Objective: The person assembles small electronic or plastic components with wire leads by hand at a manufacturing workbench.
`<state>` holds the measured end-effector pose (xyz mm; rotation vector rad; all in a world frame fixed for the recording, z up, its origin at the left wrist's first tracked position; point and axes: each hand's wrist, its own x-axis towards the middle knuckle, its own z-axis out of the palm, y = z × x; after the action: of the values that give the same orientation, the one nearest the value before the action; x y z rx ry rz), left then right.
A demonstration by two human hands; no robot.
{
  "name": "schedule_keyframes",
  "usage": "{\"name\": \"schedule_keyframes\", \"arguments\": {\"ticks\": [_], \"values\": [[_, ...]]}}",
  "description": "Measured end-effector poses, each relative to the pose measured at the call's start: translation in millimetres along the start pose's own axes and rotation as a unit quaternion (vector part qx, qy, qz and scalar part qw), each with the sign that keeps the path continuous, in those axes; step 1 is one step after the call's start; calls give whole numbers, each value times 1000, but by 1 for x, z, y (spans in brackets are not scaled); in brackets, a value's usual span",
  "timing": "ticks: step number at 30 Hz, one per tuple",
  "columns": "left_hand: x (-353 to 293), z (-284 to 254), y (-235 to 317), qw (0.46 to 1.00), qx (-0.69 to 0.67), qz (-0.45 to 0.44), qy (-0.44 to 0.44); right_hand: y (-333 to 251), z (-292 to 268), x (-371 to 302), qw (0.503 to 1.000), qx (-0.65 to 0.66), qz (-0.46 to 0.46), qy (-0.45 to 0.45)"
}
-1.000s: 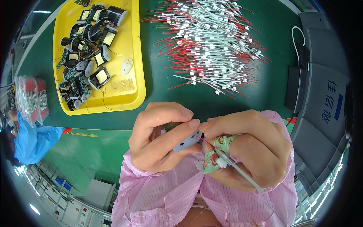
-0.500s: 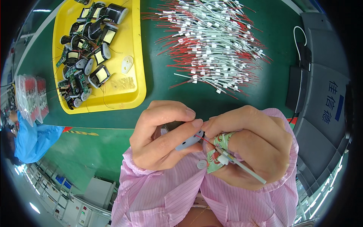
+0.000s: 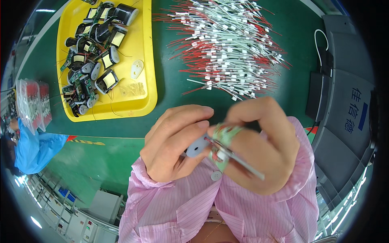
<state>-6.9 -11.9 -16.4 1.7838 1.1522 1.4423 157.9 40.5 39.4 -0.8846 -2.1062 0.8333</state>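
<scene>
My left hand (image 3: 172,141) is closed around a small part with a grey oval plastic face (image 3: 196,148); a dark hole shows in that face, and my fingers hide most of the rest. Close against it, my right hand (image 3: 265,156) pinches a thin wire lead (image 3: 245,164) with a red end, a small white connector and a pale sleeve. The red end points at the upper edge of the grey face; whether it enters a hole I cannot tell. Green patterned tape wraps the right thumb and forefinger. Motion blurs the right hand.
Beyond my hands lies a large pile of red and white wire leads (image 3: 231,48) on the green table. At left a yellow tray (image 3: 142,36) holds several black assemblies with circuit boards. Clear packs of leads (image 3: 33,105) and a person's blue sleeve (image 3: 40,152) are farther left; grey equipment (image 3: 344,97) stands right.
My right hand has moved left and turned, bringing the wire lead with it. The grey face has tilted and shifted slightly left in my left hand.
</scene>
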Motion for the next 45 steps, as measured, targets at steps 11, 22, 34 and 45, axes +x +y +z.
{"name": "schedule_keyframes", "arguments": {"ticks": [11,22,34,45], "values": [[4,-10,8,998,14,-57,-15,0,-15,-5,997,56,46,-40],[6,-9,6,991,128,-30,-12,2,-7,-9,998,-46,3,-41],[2,-9,9,996,29,-82,-6,3,-13,-6,991,-123,13,-53],[-9,-11,3,974,-173,-144,8,2,-12,-5,995,-72,39,-60]]}}
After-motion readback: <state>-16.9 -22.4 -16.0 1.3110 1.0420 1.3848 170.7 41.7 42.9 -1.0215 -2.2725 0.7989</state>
